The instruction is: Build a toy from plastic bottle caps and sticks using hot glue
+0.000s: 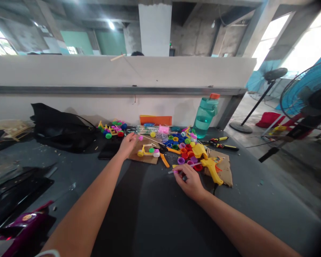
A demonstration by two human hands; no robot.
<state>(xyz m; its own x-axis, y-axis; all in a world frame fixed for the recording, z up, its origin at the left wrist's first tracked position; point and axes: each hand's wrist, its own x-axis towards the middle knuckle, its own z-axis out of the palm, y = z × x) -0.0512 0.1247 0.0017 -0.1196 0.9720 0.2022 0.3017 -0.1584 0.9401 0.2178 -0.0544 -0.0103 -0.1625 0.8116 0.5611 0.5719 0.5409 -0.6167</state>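
Observation:
My left hand (pixel 128 144) is closed, fingertips together, beside a small pink piece (pixel 141 137) at the cardboard's left edge. Whatever it grips is too small to make out. On that cardboard (pixel 147 159) stands a little toy vehicle (pixel 149 151) with a yellow frame and coloured cap wheels. My right hand (pixel 187 179) pinches a thin translucent stick (pixel 171 172), and something pink shows at its fingertips. To its right lies a yellow glue gun (pixel 212 169), a similar stick reaching from its back toward my fingers; whether both are one stick, I cannot tell.
Several coloured bottle caps (pixel 184 153) spread behind my right hand, near orange-handled pliers (pixel 164 160). A teal water bottle (pixel 204 116) stands at the back right, with yellow-black tools (pixel 223 145) before it. Finished-looking toys (pixel 112 129) and a black bag (pixel 61 130) sit left; a fan (pixel 307 92) stands right.

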